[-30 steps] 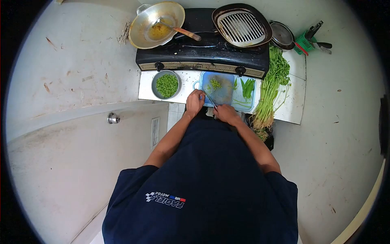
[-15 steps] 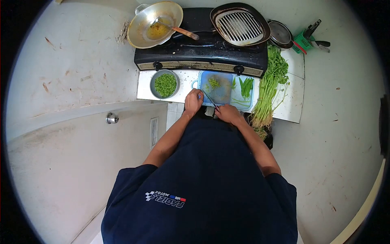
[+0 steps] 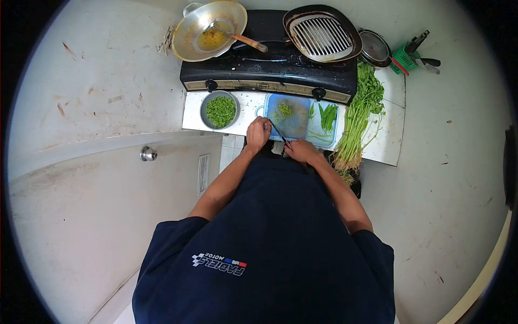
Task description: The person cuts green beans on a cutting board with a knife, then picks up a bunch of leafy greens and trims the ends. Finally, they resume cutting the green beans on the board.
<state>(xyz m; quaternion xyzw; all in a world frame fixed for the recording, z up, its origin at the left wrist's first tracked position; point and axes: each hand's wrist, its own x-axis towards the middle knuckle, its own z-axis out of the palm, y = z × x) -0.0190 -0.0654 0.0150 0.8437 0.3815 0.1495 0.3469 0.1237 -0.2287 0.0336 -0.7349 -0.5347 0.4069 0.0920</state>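
Observation:
My right hand (image 3: 302,150) is wrapped round the handle of a knife (image 3: 278,131). Its blade slants up and left over the blue cutting board (image 3: 297,129), the tip close to my left fingers. My left hand (image 3: 258,133) is at the board's left edge with its fingers curled together; what they hold, if anything, is too small to make out. A small pile of chopped green pieces (image 3: 285,110) lies on the board. Several whole green pods (image 3: 327,115) rest in a light blue tray (image 3: 323,141) at the right.
A grey bowl of chopped greens (image 3: 220,112) stands left of the board. Leafy stalks with roots (image 3: 354,121) hang over the counter's front edge at the right. Behind is a black stove (image 3: 264,67) bearing a wok (image 3: 186,38) and a grill pan (image 3: 350,27).
The whole view has shifted slightly. Both hands and the knife keep almost the same places over the board, and the chopped pile looks the same.

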